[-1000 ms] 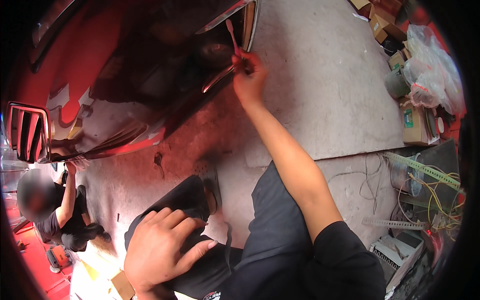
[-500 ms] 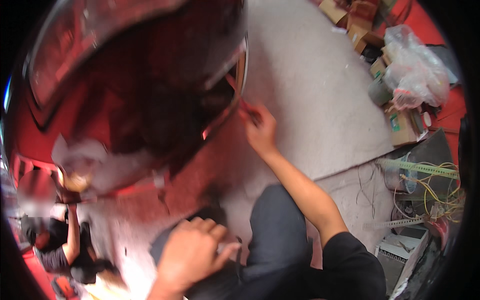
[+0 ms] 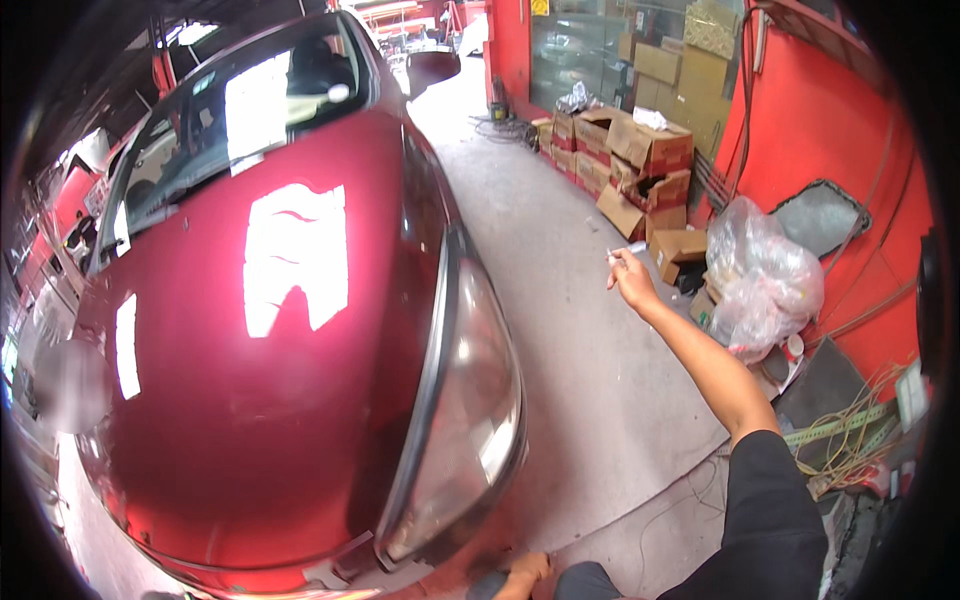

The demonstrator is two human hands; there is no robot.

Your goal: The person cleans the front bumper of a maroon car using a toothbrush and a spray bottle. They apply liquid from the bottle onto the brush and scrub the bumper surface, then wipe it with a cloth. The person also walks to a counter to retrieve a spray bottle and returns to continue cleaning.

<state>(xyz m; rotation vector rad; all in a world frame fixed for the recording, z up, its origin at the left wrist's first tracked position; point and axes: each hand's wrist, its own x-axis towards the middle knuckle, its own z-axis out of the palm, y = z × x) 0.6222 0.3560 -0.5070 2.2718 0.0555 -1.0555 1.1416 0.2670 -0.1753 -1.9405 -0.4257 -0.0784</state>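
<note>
Pinched between the thumb and fingers of the right hand is a slim stick, its tip pointing toward 11 o'clock, above the grey floor; its exact kind is too small to tell. It looks light and fairly stiff, probably best held by fingertips along its shaft. Near 7 o'clock from that hand, the left hand is beside a knee; whether it grasps anything cannot be told. Toward 8 o'clock is the headlight of a dark red car. At 12 o'clock, cardboard boxes are stacked, some flaps open, contents mostly hidden; at 3 o'clock, a clear plastic bag bulges with pale, indistinct stuff.
</note>
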